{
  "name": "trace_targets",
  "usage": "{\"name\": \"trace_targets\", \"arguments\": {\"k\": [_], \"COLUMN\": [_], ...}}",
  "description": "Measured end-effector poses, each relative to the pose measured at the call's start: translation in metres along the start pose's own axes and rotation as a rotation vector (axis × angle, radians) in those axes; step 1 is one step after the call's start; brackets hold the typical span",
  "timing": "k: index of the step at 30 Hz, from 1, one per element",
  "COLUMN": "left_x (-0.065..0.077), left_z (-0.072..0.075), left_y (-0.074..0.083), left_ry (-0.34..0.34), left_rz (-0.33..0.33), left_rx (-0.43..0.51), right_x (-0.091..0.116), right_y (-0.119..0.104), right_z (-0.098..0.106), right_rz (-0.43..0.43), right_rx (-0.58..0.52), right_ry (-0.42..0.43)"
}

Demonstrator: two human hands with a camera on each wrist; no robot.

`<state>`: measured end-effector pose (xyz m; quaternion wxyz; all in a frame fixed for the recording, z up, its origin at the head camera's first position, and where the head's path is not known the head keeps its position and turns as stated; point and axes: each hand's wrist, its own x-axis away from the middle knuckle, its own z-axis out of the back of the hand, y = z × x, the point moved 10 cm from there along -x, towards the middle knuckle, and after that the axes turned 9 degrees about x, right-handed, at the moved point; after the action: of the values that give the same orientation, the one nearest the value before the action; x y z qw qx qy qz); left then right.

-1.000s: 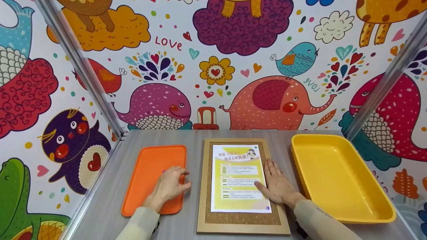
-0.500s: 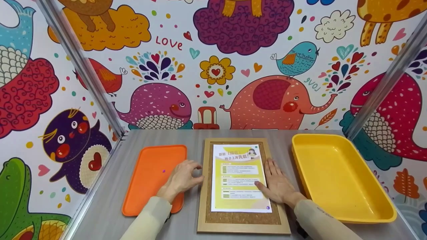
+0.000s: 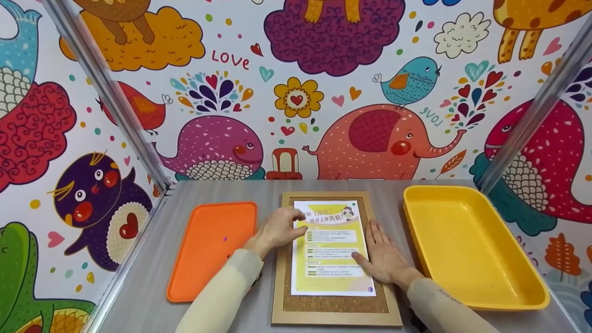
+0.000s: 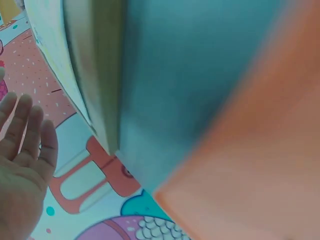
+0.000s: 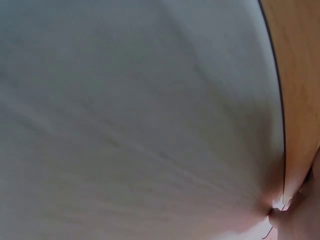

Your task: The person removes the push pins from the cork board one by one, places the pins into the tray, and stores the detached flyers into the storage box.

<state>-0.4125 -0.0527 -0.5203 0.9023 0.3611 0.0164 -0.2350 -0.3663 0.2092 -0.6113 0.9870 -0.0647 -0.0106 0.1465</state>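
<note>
In the head view a printed yellow sheet lies on a cork board with a wooden frame. My left hand hovers over the board's left side, by the sheet's upper left. Its thumb and forefinger stand apart, and nothing shows between them; the left wrist view has its fingers loosely extended. My right hand lies flat along the board's right side, its thumb on the sheet's edge. Small dots, perhaps pin heads, mark the sheet: a teal dot at top right, a purple dot at lower right.
An orange tray stands left of the board, bearing a small purple dot and a dark speck partly beside my sleeve. To the right is a deep yellow bin. Patterned walls enclose the grey table.
My left hand has moved right from the orange tray to above the board's left side, uncovering the purple dot on the tray. My right hand has stayed in place.
</note>
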Motion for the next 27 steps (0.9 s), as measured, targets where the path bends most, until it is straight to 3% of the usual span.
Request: {"name": "trace_targets", "arguments": {"k": [5,8,15,22,27], "left_x": [-0.033,-0.048,-0.074,-0.094,-0.106], "left_z": [-0.012,-0.020,-0.042,-0.062,-0.078], "left_y": [0.014,0.017,0.010,-0.006,-0.005], "left_ry": [-0.013,-0.022,-0.042,0.016,0.039], "left_rz": [-0.032,-0.015,0.097,0.261,0.293], "left_rx": [0.025,0.036,0.154,0.331,0.340], "right_x": [0.001,0.000,-0.002,-0.003,-0.001], "right_y": [0.002,0.002,-0.002,-0.002,0.001], "right_z": [0.002,0.001,0.001,0.001,0.001], "right_rz": [-0.001,0.002,0.012,0.016,0.006], "right_rx": [-0.006,0.002,0.028,0.029,0.022], "right_ry": [0.014,0.012,0.008,0.005,0.016]}}
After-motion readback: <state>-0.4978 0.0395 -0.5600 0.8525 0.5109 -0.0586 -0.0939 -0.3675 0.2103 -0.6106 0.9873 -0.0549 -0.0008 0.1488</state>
